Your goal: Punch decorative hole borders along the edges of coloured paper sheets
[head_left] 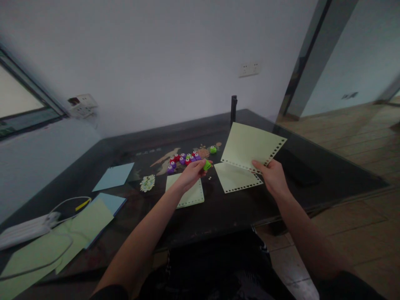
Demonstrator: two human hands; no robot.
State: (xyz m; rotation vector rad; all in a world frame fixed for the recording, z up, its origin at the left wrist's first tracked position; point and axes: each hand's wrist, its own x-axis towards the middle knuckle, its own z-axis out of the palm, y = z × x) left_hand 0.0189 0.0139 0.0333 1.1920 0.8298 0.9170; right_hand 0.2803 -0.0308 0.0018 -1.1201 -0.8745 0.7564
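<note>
My right hand (273,178) pinches the lower edge of a pale green paper sheet (254,143), raised and tilted above the table. Small shaped holes run along its right and lower edges. Between the fingers of my left hand (193,173) is a green paper punch (207,165), held apart from the sheet. Under the raised sheet lies another punched sheet (236,177). A stack of pale paper (192,193) rests partly beneath my left hand. Beyond that hand stand several red and purple paper punches (184,158), with a lone green punch (213,149) to their right.
The dark table (218,216) meets the wall at the back. A pile of paper cut-outs (147,183) lies left of the stack. Farther left are a blue sheet (114,176), green sheets (84,223) and a white power strip (28,230) with a cable. A black post (233,109) rises behind.
</note>
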